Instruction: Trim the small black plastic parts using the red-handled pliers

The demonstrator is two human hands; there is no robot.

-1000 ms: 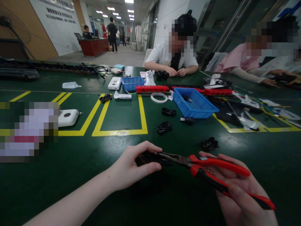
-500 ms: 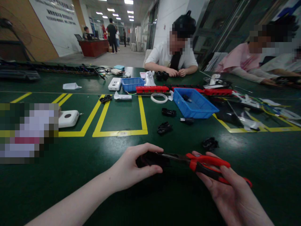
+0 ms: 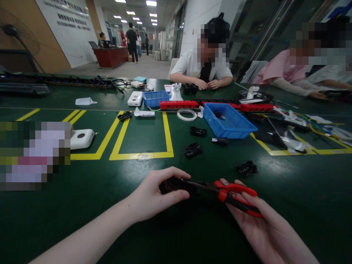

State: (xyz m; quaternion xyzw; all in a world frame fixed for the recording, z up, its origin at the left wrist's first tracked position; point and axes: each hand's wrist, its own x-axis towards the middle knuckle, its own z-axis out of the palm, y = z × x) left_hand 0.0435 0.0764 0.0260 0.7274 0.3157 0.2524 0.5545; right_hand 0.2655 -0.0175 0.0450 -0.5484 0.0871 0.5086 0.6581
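Note:
My left hand (image 3: 162,194) is closed around a dark black part (image 3: 176,185), whose details are lost in shadow. From the right, red-handled pliers (image 3: 236,196) reach with their jaws to this part, near my left fingertips. The handles rest between the thumb and fingers of my right hand (image 3: 258,216). Beyond my hands lie several black pieces, among them a crumpled one (image 3: 193,149), another crumpled one (image 3: 247,168) and a longer one (image 3: 198,131).
A blue bin (image 3: 228,121) stands past the black pieces, with a smaller blue bin (image 3: 156,99) farther left. A tape roll (image 3: 187,114) and red strips (image 3: 178,105) lie mid-table. White device (image 3: 82,138) at left. A person (image 3: 202,69) sits opposite; others sit at right.
The pliers' handles and my right hand have shifted slightly left, and the handles are closer together. My left hand stays nearly in place around the black part.

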